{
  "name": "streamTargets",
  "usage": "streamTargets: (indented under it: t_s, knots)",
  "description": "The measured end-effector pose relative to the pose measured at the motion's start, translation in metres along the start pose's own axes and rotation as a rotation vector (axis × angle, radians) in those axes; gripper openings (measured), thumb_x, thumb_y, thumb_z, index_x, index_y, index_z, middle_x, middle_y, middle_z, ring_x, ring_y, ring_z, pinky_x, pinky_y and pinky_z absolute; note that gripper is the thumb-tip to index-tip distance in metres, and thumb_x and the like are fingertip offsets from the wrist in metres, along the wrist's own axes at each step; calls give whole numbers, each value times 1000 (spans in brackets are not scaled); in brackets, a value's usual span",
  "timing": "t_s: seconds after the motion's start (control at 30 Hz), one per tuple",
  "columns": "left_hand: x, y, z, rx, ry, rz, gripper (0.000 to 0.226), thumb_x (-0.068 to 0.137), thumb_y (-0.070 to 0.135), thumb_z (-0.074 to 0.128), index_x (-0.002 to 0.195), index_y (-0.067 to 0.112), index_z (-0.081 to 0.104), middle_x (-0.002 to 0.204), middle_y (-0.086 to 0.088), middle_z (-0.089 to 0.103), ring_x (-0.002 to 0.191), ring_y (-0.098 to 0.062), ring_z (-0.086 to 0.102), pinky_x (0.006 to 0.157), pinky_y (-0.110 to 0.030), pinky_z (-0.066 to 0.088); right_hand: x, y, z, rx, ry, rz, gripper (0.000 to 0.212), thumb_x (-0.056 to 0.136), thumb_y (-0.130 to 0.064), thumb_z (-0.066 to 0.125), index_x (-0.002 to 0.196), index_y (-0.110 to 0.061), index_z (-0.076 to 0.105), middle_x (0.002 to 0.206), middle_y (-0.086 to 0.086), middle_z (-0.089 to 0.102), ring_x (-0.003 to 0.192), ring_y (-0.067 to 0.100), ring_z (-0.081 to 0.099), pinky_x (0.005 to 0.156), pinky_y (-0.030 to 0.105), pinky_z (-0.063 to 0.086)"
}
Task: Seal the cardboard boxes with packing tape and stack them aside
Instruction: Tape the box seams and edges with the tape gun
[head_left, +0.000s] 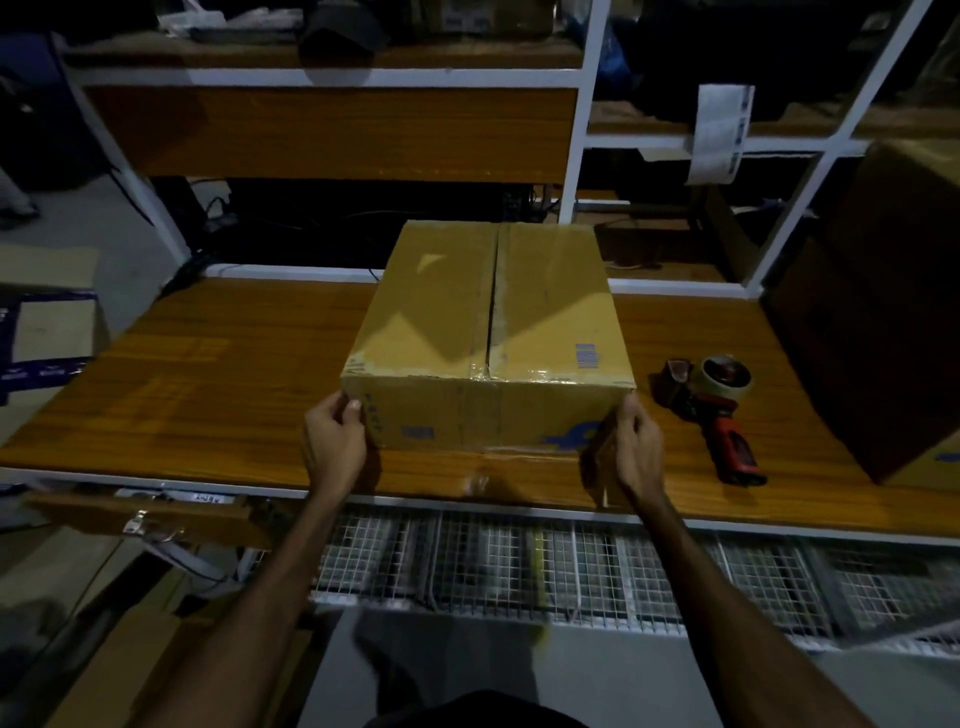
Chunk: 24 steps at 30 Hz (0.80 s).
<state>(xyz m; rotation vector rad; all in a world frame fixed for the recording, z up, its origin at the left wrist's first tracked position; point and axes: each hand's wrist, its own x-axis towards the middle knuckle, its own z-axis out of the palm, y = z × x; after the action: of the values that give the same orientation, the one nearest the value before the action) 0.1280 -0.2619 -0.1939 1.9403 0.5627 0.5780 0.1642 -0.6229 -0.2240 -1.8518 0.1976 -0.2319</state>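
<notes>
Box (488, 332) sits at table (208, 395) near edge, seam running away from person; left hand (332, 441) and right hand (631, 447) grip its near corners, fingers curled; tape dispenser (719, 410) nearer right hand.

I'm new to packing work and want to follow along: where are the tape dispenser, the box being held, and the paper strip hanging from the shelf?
tape dispenser (724, 415): head view, red handle.
cardboard box (447, 312): head view, top flap.
paper strip (719, 135): head view, middle.
</notes>
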Motion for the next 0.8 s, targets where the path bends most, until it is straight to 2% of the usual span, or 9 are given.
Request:
streamTargets:
  t_s: [0.07,0.1,0.17,0.3,0.47,0.57,0.63,0.7,0.8]
  knots:
    - [-10,14,1,54,91,-75,42,103,25,64,144,11,62,136,-10,68,128,-34,60,104,-51,53,15,-22,-6,36,66,-49,64,109,-59,39,159,-19,46,157,10,53,144,26,50,115,48,46]
    - [-19,25,3,56,138,-107,48,103,26,65,148,11,57,143,-10,64,134,-35,56,109,-53,49,24,-34,-9,44,73,-68,62,110,-54,45,162,-20,40,165,7,45,149,22,43,121,47,40]
    - [-41,47,13,48,162,-30,51,103,23,64,151,13,53,151,-8,58,141,-32,50,116,-53,44,45,-56,-11,-39,-12,-131,58,109,-47,53,160,-21,45,168,5,40,152,21,39,122,48,37]
    - [-80,67,42,147,4,289,45,102,18,63,146,11,56,160,-6,47,152,-25,37,125,-50,31,61,-55,-8,-353,-207,-238,57,108,-53,49,156,-22,52,172,-5,32,160,24,25,125,57,30]
    - [-112,67,58,197,-129,431,46,99,20,67,144,12,61,161,-6,46,154,-24,31,122,-34,29,11,-57,1,-458,-289,-356,58,113,-49,39,161,-17,44,173,-3,29,163,29,11,129,54,21]
    - [-124,48,43,222,-171,502,47,100,27,66,144,11,62,164,-9,41,156,-28,28,120,-35,28,-51,-73,25,-519,-290,-362,51,116,-39,36,156,-12,49,169,6,37,161,36,20,126,52,24]
    - [-130,35,24,218,-159,530,49,102,31,62,147,12,59,166,-12,37,157,-32,24,123,-41,25,-98,-84,47,-639,-277,-568,41,113,-27,42,138,-2,64,153,20,56,149,42,43,120,64,33]
    - [-134,19,-1,188,-123,585,46,105,26,55,148,9,57,166,-16,36,157,-37,23,127,-45,22,-146,-102,72,-759,-281,-745,36,102,-23,51,118,1,72,134,26,67,134,44,58,107,71,45]
    - [-136,-6,-44,129,-49,588,44,105,20,52,146,7,58,164,-17,39,157,-37,24,127,-36,18,-195,-144,103,-817,-308,-716,22,100,-27,63,111,-11,73,132,15,69,116,38,62,87,56,60]
